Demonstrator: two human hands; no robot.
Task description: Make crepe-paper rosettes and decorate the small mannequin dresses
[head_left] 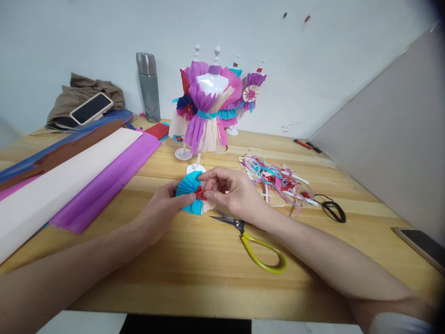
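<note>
A pleated paper rosette (pixel 189 183), blue with a cream part at its right, is held above the table, a small red flower (pixel 200 193) at its centre. My left hand (pixel 170 199) grips its left side, the thumb near the red flower. My right hand (pixel 232 192) pinches at the flower's right edge and covers part of the rosette. Just below my right hand lie scissors with yellow handles (pixel 259 250), their blades pointing left. Behind the rosette stands a white mannequin in a purple, pink and cream paper dress (pixel 208 120) with a blue belt.
Long crepe paper sheets (pixel 86 176) cover the table's left. Several smaller dressed mannequins (pixel 251 93) stand behind the front one. Paper scraps (pixel 278 178) and a black band (pixel 334 211) lie right. Phones (pixel 92 108), a bottle (pixel 149 88) and brown cloth (pixel 86 93) are around the edges.
</note>
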